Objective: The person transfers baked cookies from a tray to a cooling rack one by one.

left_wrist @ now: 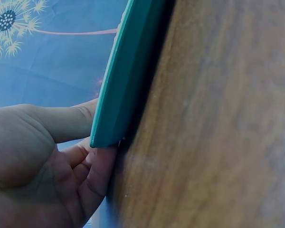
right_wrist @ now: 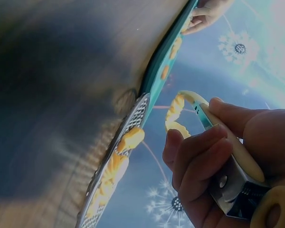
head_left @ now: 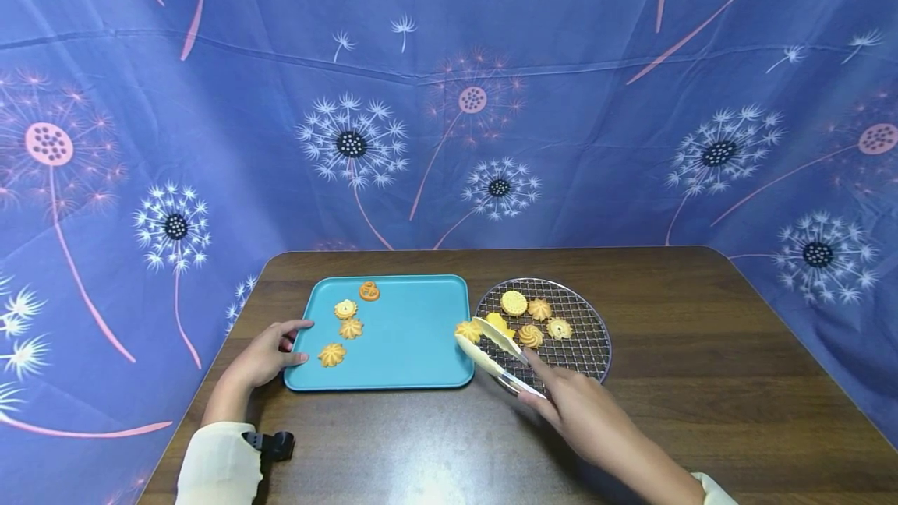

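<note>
My left hand (head_left: 263, 353) grips the left edge of a teal tray (head_left: 414, 333); in the left wrist view its thumb lies over the rim and fingers under it. My right hand (head_left: 589, 411) holds metal tongs (head_left: 484, 359) with cream tips. Between those tips is a flower-shaped cookie (head_left: 468, 330), over the tray's right edge. On the tray's left half lie a pretzel (head_left: 369, 291), a jam-centre-like round cookie (head_left: 345, 309) and two flower-shaped cookies (head_left: 332, 354). Several cookies, among them a round pale one (head_left: 514, 302) and a swirled one (head_left: 530, 336), rest on a round wire rack (head_left: 585, 345).
The brown wooden table (head_left: 701, 380) carries the tray and, to its right, the rack. Behind the table hangs a blue cloth (head_left: 596, 139) printed with dandelions. A black strap-mounted device (head_left: 277, 445) sits on the left wrist.
</note>
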Available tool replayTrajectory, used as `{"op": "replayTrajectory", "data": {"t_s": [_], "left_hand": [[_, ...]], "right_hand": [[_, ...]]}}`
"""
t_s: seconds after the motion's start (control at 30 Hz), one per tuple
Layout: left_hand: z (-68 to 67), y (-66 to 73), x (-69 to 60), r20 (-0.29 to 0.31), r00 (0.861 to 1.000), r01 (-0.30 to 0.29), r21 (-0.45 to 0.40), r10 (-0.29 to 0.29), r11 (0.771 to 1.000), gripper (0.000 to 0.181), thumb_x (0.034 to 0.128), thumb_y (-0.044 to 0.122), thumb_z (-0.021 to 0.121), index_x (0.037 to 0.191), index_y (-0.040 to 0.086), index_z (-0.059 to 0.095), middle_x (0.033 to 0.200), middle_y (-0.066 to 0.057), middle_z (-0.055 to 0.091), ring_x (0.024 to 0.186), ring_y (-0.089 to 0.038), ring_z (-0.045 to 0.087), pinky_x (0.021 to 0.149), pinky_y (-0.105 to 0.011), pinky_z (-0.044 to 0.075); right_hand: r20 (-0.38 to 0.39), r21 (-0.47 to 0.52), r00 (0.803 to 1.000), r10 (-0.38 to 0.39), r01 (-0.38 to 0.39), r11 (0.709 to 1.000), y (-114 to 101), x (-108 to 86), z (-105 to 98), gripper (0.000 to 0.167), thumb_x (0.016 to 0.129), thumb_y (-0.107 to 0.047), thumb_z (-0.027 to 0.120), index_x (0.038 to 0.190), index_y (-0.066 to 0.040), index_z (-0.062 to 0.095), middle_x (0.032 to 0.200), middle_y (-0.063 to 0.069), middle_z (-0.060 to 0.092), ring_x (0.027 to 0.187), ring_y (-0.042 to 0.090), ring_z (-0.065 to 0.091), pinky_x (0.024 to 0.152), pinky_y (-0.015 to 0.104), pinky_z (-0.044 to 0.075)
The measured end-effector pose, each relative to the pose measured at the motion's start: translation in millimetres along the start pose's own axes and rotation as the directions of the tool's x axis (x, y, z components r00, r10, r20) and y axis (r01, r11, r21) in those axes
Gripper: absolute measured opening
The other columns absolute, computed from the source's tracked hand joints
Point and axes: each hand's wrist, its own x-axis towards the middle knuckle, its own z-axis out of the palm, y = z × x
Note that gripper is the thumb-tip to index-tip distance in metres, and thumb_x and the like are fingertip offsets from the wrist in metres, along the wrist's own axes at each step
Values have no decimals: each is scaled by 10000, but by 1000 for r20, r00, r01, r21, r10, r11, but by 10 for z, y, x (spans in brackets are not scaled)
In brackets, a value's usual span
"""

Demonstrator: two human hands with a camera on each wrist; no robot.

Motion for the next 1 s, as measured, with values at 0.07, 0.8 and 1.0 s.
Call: {"op": "replayTrajectory", "data": {"t_s": [0.07, 0.8, 1.0], "left_hand": [[2, -6, 3, 0, 1000, 0, -3, 0, 1000, 557, 903, -1, 756, 1417, -64, 550, 1045, -172, 511, 886, -262, 482, 735, -379, 424], [-2, 13, -24, 5, 1000, 19, -1, -19, 1000, 563, 913, 12, 752, 1433, -47, 544, 1063, -176, 504, 909, -272, 486, 739, -381, 421], [-2, 20, -27, 0, 1000, 19, 8, -19, 1000, 557, 914, 17, 753, 1429, -42, 549, 1074, -178, 513, 920, -278, 496, 744, -379, 424]], "right_hand": [[0, -3, 1000, 6, -6, 1000, 26, -38, -11, 627, 950, -380, 736, 1463, -54, 579, 1089, 185, 747, 952, 324, 743, 819, 475, 587], [5, -45, 999, 51, -51, 998, 293, -416, -122, 620, 932, -375, 763, 1442, -62, 602, 1077, 147, 759, 919, 306, 746, 788, 482, 586], [30, -63, 998, 46, -44, 997, 332, -486, -145, 609, 953, -397, 737, 1448, -71, 599, 1067, 90, 763, 911, 233, 741, 776, 439, 584]]}}
